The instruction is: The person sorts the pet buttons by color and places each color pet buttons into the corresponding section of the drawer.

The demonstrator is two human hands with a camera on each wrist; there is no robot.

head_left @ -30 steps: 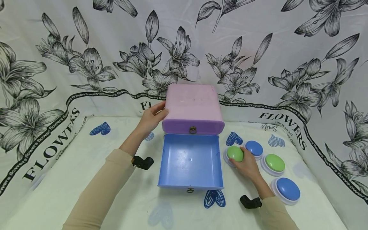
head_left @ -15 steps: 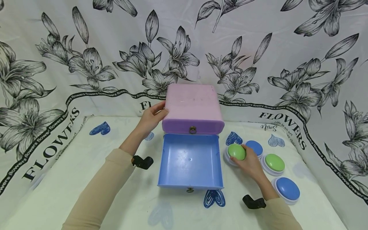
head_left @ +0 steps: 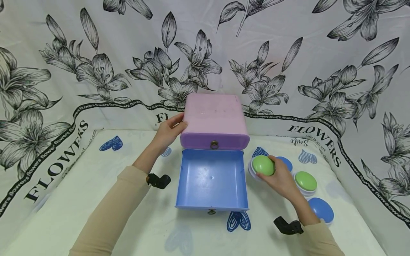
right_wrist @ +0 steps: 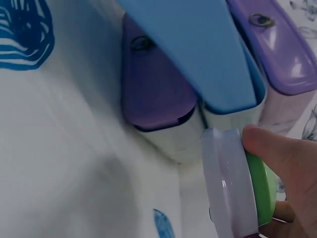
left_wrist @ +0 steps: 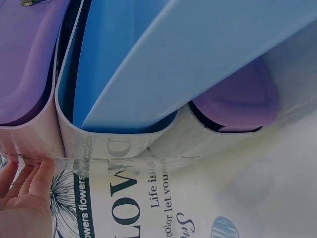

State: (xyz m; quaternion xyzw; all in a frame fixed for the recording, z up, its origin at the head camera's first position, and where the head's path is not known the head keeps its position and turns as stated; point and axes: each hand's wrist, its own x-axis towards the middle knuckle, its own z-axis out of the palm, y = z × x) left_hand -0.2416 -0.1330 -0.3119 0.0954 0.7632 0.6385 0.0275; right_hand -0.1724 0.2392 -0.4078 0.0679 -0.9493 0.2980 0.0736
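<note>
My right hand point(head_left: 283, 181) grips a green push button point(head_left: 263, 165) with a white round base, just right of the open drawer. In the right wrist view the button's white base point(right_wrist: 229, 181) is tipped on edge, raised off the cloth, with the thumb at its upper rim. My left hand point(head_left: 168, 132) holds the left side of a small drawer cabinet point(head_left: 214, 113) with a pink top, its fingertips against the pink wall in the left wrist view. The cabinet's blue middle drawer point(head_left: 211, 179) is pulled out and bare inside. The purple top drawer point(head_left: 198, 141) is closed.
To the right, a second green button point(head_left: 306, 180) and a blue button point(head_left: 321, 209) lie on the cloth. Another blue button point(head_left: 284, 163) is partly behind my right hand. A lower purple drawer point(right_wrist: 156, 79) sits under the blue one. A flower-print curtain point(head_left: 205, 53) hangs behind.
The green button has come up off the cloth and tilted in my right hand, whose wrist has swung slightly right. My left hand and the cabinet have stayed still.
</note>
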